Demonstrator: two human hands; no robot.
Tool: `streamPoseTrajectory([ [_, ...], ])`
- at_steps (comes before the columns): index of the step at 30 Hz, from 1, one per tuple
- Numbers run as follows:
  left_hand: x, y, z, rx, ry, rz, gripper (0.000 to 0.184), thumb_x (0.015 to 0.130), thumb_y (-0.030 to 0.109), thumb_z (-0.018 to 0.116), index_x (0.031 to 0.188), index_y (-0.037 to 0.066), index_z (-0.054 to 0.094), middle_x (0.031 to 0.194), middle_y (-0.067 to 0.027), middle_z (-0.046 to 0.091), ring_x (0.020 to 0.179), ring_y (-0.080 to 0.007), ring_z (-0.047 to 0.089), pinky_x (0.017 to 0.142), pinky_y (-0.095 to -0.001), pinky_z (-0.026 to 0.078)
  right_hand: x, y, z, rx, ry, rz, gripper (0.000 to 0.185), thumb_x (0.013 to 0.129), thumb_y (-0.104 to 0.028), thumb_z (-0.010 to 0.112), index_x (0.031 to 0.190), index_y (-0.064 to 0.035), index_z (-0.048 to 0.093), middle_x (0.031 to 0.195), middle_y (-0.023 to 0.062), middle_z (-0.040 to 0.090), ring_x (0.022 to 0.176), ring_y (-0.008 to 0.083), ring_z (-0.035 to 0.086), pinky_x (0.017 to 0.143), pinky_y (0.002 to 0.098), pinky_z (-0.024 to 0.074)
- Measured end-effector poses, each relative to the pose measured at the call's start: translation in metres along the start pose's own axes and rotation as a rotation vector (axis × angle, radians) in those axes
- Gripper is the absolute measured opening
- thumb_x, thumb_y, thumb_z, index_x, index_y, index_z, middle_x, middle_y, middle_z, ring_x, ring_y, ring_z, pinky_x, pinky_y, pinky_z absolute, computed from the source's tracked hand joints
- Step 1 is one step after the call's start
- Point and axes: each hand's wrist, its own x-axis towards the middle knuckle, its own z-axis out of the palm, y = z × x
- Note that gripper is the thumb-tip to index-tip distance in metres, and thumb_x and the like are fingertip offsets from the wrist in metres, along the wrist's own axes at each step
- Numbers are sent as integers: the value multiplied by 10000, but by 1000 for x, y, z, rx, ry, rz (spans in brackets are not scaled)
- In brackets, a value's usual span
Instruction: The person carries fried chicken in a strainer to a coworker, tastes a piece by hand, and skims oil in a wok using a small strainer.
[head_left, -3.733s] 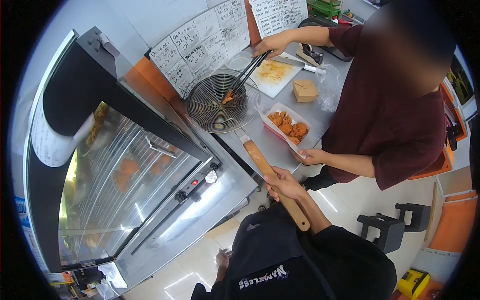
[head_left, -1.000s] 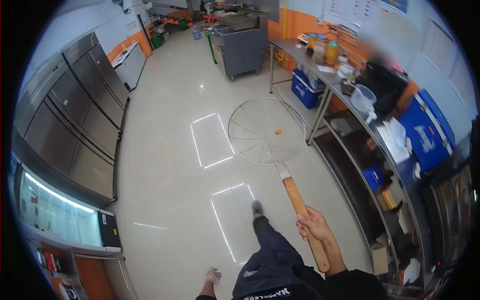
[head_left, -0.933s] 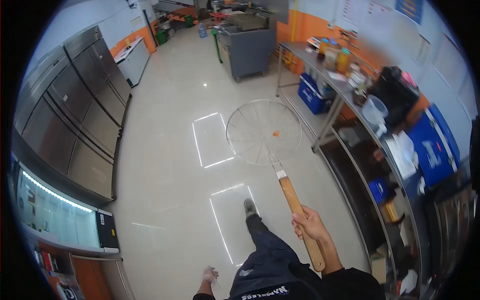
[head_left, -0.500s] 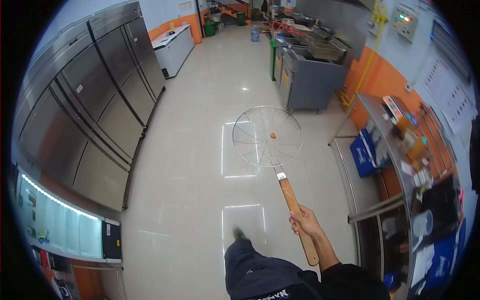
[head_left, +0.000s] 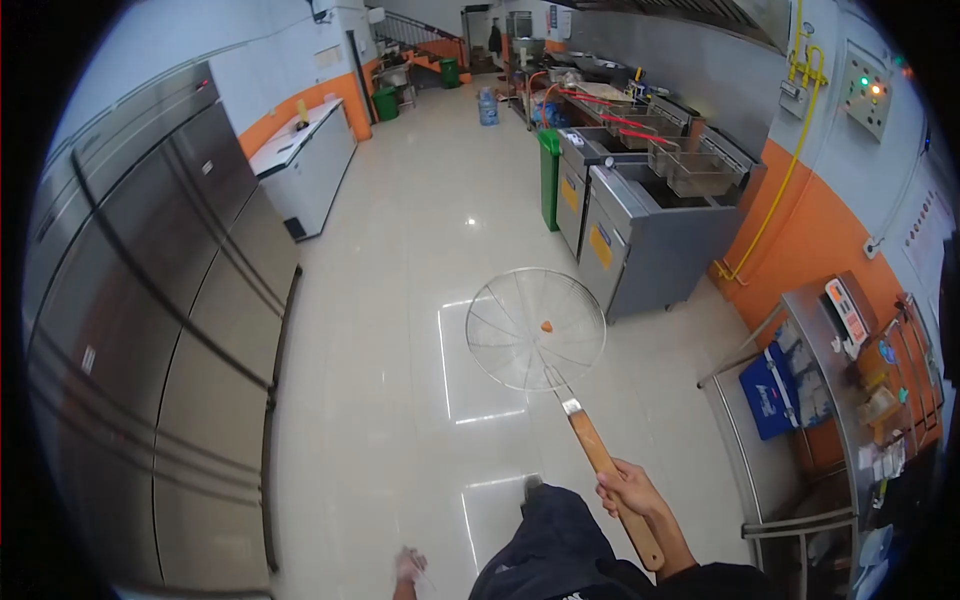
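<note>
My right hand (head_left: pixel 632 488) is wrapped round the wooden handle (head_left: pixel 594 441) of a round wire strainer. Its mesh basket (head_left: pixel 510 325) points away from me above the tiled floor, with one small orange-brown fried piece (head_left: pixel 546 327) lying in it. Low in the view, my left hand (head_left: pixel 410 564) hangs beside my body in a thin clear glove. It is blurred and partly cut off; its fingers are too smeared to read, and no object shows in it.
Steel refrigerators (head_left: pixel 215 290) line the left side, with a white chest freezer (head_left: pixel 312 165) beyond. Ahead on the right are fryers (head_left: pixel 640 235) with red-handled baskets and a green bin (head_left: pixel 549 178). A steel table (head_left: pixel 850 400) and blue cooler (head_left: pixel 768 395) stand at the right.
The view has moved from the counter, co-worker and chicken box along the floor towards the fryers, which are now nearer. The strainer has stayed in my right hand. My left hand has come back into view.
</note>
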Motion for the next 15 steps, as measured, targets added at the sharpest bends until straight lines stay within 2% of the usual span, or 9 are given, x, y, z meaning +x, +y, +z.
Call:
streamPoseTrajectory([
  [2,122,103,66,168,-366,366,496,987,473,386,1114,11,513,848,-159,598,703,-312,617,656,-462,537,85,-31,1,15,40,9,274,938,-174,600,1153,-19,531,674,44,526,485,123,506,405,265,434],
  [5,167,217,226,143,11,217,480,962,498,420,1062,39,523,666,-98,548,546,-254,530,499,-352,447,197,-81,-13,47,68,28,269,935,-172,606,1142,-17,533,668,46,531,484,123,507,409,263,434],
  [7,247,224,251,-31,-224,37,565,967,516,400,1175,3,510,943,-190,619,800,-336,634,700,-484,524,285,-147,-19,-12,82,-24,209,937,-184,602,1067,-36,530,669,41,533,476,115,510,401,264,433],
  [9,247,249,305,377,-131,-25,522,964,504,397,1099,16,519,735,-147,608,564,-239,570,522,-354,481,361,-201,-8,-22,89,-25,194,934,-197,607,1034,-48,532,675,38,534,471,110,503,400,261,432],
  [11,261,261,327,183,-66,-186,556,949,517,439,1186,17,502,888,-169,618,720,-322,607,649,-455,521,439,-271,11,49,87,-17,196,935,-193,604,1039,-44,530,678,36,532,471,108,497,400,259,431],
  [15,322,316,417,89,73,-366,539,946,514,443,1155,21,510,844,-154,609,680,-300,593,612,-435,509,612,-394,26,55,65,-78,207,939,-190,597,1058,-37,522,683,33,524,473,100,485,400,249,424],
])
